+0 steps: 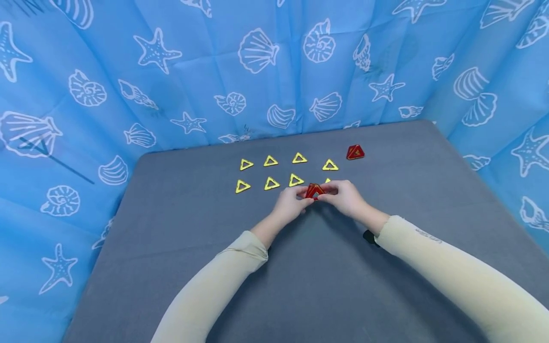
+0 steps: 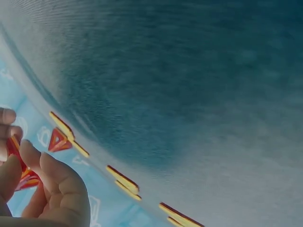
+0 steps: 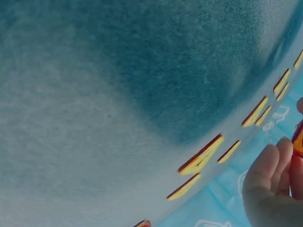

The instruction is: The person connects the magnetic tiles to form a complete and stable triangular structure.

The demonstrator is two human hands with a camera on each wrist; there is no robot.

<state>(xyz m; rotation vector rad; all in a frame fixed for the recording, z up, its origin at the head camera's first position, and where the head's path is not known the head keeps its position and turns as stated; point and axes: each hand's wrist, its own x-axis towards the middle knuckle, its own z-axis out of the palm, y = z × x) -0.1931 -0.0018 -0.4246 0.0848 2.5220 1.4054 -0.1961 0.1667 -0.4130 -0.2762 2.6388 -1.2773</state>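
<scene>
Both hands meet over the table and hold red triangular pieces (image 1: 315, 191) with yellow edging between their fingertips. My left hand (image 1: 288, 206) pinches them from the left side; my right hand (image 1: 347, 197) grips them from the right. The left wrist view shows the left hand (image 2: 61, 194) with thumb and fingers bent around red pieces (image 2: 29, 180) that overlap one another. In the right wrist view, the right hand (image 3: 270, 184) holds an edge of a red piece (image 3: 298, 142), cut off by the frame. Fingers hide part of the pieces.
Several yellow-faced triangles with open centres lie in two rows beyond the hands, among them a front-row triangle (image 1: 271, 183) and a back-row one (image 1: 330, 165). Another red triangular piece (image 1: 355, 152) lies farther right. A blue shell-patterned curtain (image 1: 257, 85) borders the grey table (image 1: 180, 238).
</scene>
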